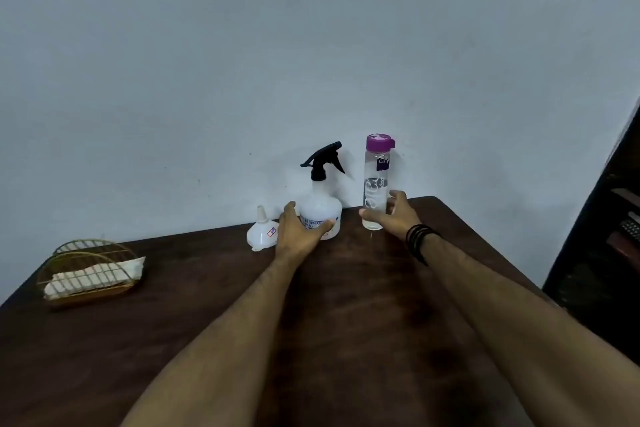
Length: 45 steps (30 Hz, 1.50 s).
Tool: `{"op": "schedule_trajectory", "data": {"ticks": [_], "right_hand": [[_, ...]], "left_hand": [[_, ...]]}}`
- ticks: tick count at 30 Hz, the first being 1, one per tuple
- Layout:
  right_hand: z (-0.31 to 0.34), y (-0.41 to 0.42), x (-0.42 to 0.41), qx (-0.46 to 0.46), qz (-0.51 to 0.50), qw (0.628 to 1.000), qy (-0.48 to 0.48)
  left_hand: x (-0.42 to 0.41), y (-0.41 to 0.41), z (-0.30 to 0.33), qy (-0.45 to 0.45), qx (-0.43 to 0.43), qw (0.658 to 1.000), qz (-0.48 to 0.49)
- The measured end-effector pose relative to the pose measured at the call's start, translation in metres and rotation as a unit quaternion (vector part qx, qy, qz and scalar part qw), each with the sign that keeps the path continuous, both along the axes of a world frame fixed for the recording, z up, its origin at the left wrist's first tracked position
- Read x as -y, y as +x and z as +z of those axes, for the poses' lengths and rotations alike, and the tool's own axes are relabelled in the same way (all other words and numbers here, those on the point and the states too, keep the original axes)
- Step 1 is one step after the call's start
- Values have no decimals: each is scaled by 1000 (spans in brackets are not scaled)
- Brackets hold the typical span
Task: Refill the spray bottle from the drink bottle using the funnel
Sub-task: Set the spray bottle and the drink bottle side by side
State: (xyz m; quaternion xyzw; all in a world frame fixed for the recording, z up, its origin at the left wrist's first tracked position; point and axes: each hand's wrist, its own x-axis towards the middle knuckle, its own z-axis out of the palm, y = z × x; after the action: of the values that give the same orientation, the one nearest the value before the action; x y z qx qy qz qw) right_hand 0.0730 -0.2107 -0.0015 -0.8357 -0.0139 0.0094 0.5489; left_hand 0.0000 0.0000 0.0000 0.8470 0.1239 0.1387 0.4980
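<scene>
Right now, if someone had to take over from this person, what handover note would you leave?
Left hand: open, curled around the base of the spray bottle, fingers at its side; a firm grip is not clear.
Right hand: open, closing around the lower part of the drink bottle.
Both bottles stand upright at the table's far edge. The white funnel sits upside down, left of the spray bottle.
Done: nothing visible; black trigger head and purple cap are on.
Left: remove both tops, seat funnel, pour, reclose.
</scene>
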Motion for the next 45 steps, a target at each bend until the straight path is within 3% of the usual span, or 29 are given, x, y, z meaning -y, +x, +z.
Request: {"op": "schedule_trajectory", "data": {"ticks": [4, 11, 17, 31, 45], "right_hand": [[-15, 21, -14, 32, -18, 999, 20], [-25, 10, -23, 81, -67, 994, 18], [-21, -33, -19, 80, -62, 995, 1], [-26, -180, -70, 83, -1, 996, -36], [-32, -256, -137, 105, 81, 991, -37]], "left_hand": [[4, 32, -7, -20, 7, 999, 33], [5, 44, -25, 39, 24, 999, 1], [-1, -17, -31, 65, 65, 996, -10], [-74, -205, -30, 76, 72, 991, 84], [-121, -283, -34, 102, 67, 981, 151]]}}
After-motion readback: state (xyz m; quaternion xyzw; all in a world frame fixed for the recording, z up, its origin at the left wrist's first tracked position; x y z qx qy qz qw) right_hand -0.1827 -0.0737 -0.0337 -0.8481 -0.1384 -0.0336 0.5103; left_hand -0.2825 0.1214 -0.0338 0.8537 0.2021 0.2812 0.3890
